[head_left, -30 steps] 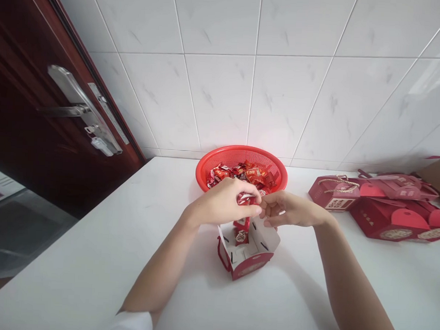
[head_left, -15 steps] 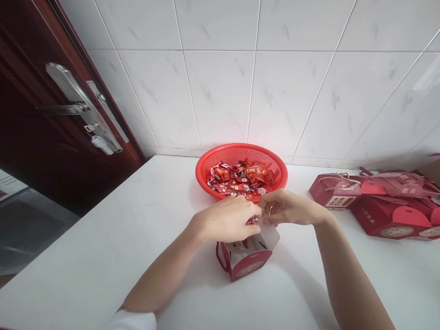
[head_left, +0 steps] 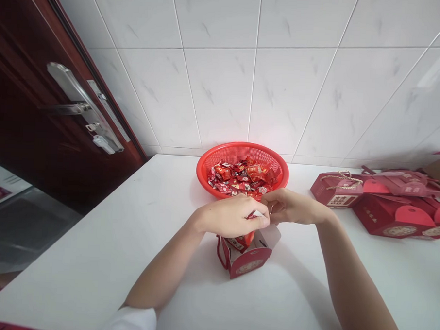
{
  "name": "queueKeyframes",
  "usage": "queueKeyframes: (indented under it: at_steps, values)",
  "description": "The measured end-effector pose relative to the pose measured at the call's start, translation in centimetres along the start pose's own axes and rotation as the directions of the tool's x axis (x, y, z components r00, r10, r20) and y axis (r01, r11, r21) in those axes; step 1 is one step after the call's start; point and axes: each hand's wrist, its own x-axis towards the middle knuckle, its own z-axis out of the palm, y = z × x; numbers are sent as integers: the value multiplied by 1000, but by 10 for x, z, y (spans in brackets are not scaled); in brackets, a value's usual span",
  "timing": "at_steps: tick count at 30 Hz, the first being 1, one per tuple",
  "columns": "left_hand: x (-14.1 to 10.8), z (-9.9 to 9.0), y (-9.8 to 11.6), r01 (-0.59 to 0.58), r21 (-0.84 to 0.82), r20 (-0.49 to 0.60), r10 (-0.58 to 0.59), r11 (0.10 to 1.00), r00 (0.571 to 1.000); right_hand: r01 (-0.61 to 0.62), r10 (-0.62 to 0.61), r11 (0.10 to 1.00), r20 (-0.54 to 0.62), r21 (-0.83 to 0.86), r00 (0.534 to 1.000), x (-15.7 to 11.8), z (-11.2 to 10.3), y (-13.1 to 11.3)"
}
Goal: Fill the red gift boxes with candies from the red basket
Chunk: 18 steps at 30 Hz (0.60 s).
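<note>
A small red gift box (head_left: 250,263) stands with its top open on the white table, red-wrapped candies (head_left: 238,242) showing inside. My left hand (head_left: 236,215) is over the box, its thumb and fingers closed on a red and white wrapped candy (head_left: 255,214). My right hand (head_left: 289,207) is beside it at the box's far right edge, fingers curled together; what they hold, if anything, is hidden. Just behind both hands sits a red plastic basket (head_left: 205,159) with many red-wrapped candies (head_left: 237,178).
More red gift boxes (head_left: 389,216) lie at the right of the white table (head_left: 129,239), one with a rope handle (head_left: 338,192). A tiled wall (head_left: 215,96) rises behind. At the left is a dark red door (head_left: 22,103) with a metal handle.
My left hand has shifted slightly right, closer to my right hand. More red candy now shows in the box below my left hand.
</note>
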Motion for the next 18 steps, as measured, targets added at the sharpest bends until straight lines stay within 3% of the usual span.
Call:
queueKeyframes:
  at_steps: [7,12,18]
  values:
    - [-4,-5,-5,-57,16,-41,58,998,998,4,-4,1000,8,-2,1000,-1,-1,1]
    - [-6,-6,-3,39,-37,-23,-40,999,999,12,-12,1000,20,-10,1000,-2,-1,1]
    - [-6,-6,-4,29,110,-54,-23,993,998,10,-10,1000,18,-24,1000,-2,-1,0]
